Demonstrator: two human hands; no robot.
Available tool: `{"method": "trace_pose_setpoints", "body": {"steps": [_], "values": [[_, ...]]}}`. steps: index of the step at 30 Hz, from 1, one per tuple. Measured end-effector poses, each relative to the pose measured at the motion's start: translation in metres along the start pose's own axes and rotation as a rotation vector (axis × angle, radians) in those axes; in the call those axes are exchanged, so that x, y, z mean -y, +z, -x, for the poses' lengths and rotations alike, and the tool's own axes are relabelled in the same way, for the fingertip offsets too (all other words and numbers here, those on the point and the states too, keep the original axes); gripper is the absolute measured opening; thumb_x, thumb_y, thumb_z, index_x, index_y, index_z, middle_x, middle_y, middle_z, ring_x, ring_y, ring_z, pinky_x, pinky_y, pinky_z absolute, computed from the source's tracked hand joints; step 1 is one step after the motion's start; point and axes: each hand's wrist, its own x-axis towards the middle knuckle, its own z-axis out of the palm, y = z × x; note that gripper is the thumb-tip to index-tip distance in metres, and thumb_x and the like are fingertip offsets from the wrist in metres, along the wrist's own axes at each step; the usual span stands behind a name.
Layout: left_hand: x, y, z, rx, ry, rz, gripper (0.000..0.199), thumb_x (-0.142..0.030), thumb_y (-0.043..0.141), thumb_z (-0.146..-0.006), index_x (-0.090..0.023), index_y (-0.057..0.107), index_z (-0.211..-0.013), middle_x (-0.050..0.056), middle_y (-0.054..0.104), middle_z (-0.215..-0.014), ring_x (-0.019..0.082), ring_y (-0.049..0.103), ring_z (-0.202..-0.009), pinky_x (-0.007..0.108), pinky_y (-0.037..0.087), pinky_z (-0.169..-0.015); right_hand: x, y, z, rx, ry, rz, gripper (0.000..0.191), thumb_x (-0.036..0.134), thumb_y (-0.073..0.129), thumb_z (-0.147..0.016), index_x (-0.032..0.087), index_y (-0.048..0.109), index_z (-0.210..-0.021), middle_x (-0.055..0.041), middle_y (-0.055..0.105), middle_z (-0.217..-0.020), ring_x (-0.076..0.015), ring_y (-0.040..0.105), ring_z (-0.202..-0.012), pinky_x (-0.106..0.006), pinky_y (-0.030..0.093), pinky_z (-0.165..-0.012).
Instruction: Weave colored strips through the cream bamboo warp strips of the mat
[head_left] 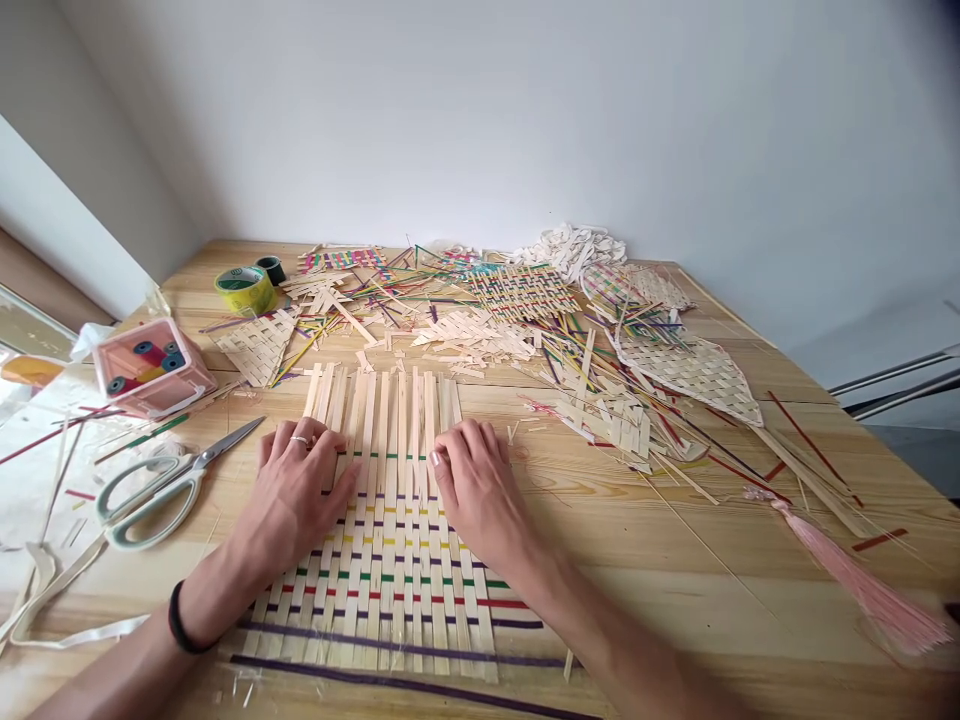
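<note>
A woven mat of pale bamboo strips lies flat on the table before me, crossed by thin purple, yellow, green and red strips. A thin green strip runs across its far part, between my two hands. My left hand is bent over the mat's left edge, fingers curled at the green strip's left end, thumb lower on the weave. At the right edge my right hand curls at the other end of that strip, thumb beside the index finger. My fingers hide both strip ends.
Scissors lie left of my left hand. Behind them stand a pink box with thread spools and a yellow tape roll. Loose strips and woven pieces spread along the back. A woven fan and pink tassel lie right.
</note>
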Motion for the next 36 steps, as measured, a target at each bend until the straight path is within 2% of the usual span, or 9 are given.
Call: {"method": "trace_pose_setpoints", "body": {"steps": [6, 10, 14, 19, 24, 32, 36], "values": [[-0.004, -0.006, 0.003, -0.042, 0.039, 0.023, 0.022, -0.038, 0.050, -0.101, -0.021, 0.060, -0.110, 0.012, 0.060, -0.115, 0.032, 0.055, -0.105, 0.052, 0.042, -0.093, 0.002, -0.005, -0.001, -0.029, -0.002, -0.015, 0.018, 0.017, 0.039, -0.105, 0.019, 0.055, -0.098, -0.0082, 0.057, -0.102, -0.0249, 0.049, -0.093, -0.042, 0.039, -0.086], [-0.020, -0.014, 0.011, -0.054, 0.106, 0.064, 0.027, -0.035, 0.050, -0.101, -0.021, 0.054, -0.124, 0.014, 0.059, -0.126, 0.031, 0.057, -0.112, 0.053, 0.043, -0.097, 0.016, -0.021, -0.002, -0.096, -0.032, -0.010, 0.018, 0.015, 0.040, -0.103, 0.019, 0.057, -0.101, -0.0101, 0.058, -0.106, -0.0257, 0.048, -0.096, -0.043, 0.039, -0.087], [-0.038, -0.013, 0.023, -0.016, 0.166, 0.089, 0.044, -0.038, 0.052, -0.100, -0.021, 0.046, -0.140, 0.017, 0.056, -0.140, 0.033, 0.052, -0.129, 0.053, 0.041, -0.107, 0.036, -0.031, 0.002, -0.067, -0.096, 0.027, 0.017, 0.015, 0.043, -0.102, 0.019, 0.059, -0.106, -0.0113, 0.060, -0.109, -0.0268, 0.050, -0.097, -0.044, 0.040, -0.086], [-0.047, 0.003, 0.034, 0.007, 0.241, 0.038, 0.067, -0.039, 0.056, -0.095, -0.017, 0.035, -0.154, 0.017, 0.050, -0.154, 0.035, 0.043, -0.145, 0.053, 0.031, -0.120, 0.050, -0.014, 0.016, 0.030, -0.107, 0.037, 0.020, 0.018, 0.048, -0.101, 0.018, 0.058, -0.119, -0.0128, 0.062, -0.117, -0.0295, 0.052, -0.104, -0.048, 0.042, -0.094], [-0.046, 0.010, 0.032, 0.051, 0.241, 0.031, 0.061, -0.033, 0.054, -0.093, -0.015, 0.040, -0.150, 0.017, 0.052, -0.153, 0.033, 0.042, -0.145, 0.052, 0.028, -0.122, 0.049, 0.001, 0.020, 0.111, -0.085, 0.033, 0.024, 0.017, 0.049, -0.101, 0.016, 0.057, -0.123, -0.0136, 0.063, -0.124, -0.0308, 0.054, -0.108, -0.050, 0.044, -0.097], [-0.048, 0.006, 0.028, 0.071, 0.222, 0.051, 0.061, -0.034, 0.055, -0.093, -0.015, 0.042, -0.150, 0.016, 0.049, -0.154, 0.033, 0.039, -0.145, 0.051, 0.024, -0.122, 0.046, 0.003, 0.019, 0.102, -0.045, 0.051, 0.029, 0.023, 0.046, -0.102, 0.015, 0.056, -0.128, -0.0177, 0.059, -0.131, -0.0346, 0.052, -0.117, -0.056, 0.040, -0.104], [-0.049, 0.004, 0.027, 0.075, 0.215, 0.050, 0.062, -0.034, 0.057, -0.091, -0.016, 0.043, -0.149, 0.016, 0.052, -0.149, 0.034, 0.043, -0.140, 0.051, 0.024, -0.120, 0.045, 0.003, 0.019, 0.116, -0.037, 0.053, 0.030, 0.023, 0.046, -0.102, 0.016, 0.057, -0.128, -0.0165, 0.059, -0.133, -0.0341, 0.051, -0.120, -0.057, 0.038, -0.106]]}}
